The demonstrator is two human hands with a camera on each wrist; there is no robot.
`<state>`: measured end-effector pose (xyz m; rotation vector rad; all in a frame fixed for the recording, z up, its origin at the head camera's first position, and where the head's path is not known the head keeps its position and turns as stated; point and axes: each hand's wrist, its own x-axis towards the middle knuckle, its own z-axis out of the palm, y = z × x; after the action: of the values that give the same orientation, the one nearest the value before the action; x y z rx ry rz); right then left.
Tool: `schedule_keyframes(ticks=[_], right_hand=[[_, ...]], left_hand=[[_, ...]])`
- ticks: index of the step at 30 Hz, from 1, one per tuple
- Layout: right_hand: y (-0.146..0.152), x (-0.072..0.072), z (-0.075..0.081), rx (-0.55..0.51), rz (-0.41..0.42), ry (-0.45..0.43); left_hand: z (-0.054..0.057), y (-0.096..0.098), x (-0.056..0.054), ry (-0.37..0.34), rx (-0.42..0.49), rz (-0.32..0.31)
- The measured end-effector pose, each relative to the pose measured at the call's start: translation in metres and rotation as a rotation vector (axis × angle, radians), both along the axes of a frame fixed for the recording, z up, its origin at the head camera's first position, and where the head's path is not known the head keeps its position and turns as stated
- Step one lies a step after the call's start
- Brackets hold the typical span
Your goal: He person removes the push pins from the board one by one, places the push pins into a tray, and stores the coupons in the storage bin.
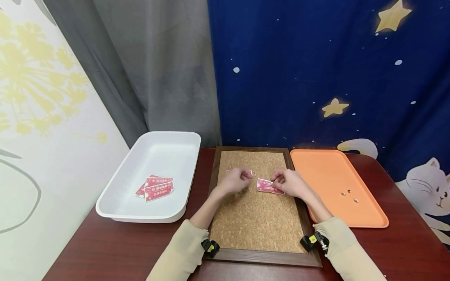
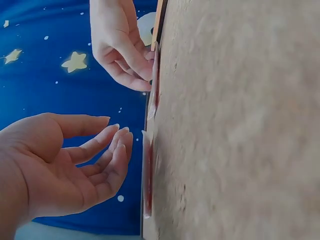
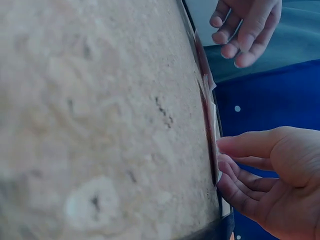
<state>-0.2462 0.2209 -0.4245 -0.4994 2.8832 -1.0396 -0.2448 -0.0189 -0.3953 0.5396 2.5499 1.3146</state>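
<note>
One coupon (image 1: 265, 186) near right frame edge (image 1: 304, 218)

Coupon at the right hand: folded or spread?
Spread: the coupon lies unfolded on the corkboard, its printed face showing by the right hand.

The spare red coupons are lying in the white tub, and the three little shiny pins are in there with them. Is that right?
Not quite: the three little shiny pins lie on the orange tray, as the head view shows. The spare red coupons are indeed in the white tub.
</note>
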Motion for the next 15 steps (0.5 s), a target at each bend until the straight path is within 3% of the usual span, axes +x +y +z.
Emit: schedule_keyframes(ticks=[15], right_hand=[[-0.001, -0.004, -0.004, 0.028, -0.023, -0.002]], left_hand=[[-0.014, 0.023, -0.008, -0.123, -0.025, 0.021]])
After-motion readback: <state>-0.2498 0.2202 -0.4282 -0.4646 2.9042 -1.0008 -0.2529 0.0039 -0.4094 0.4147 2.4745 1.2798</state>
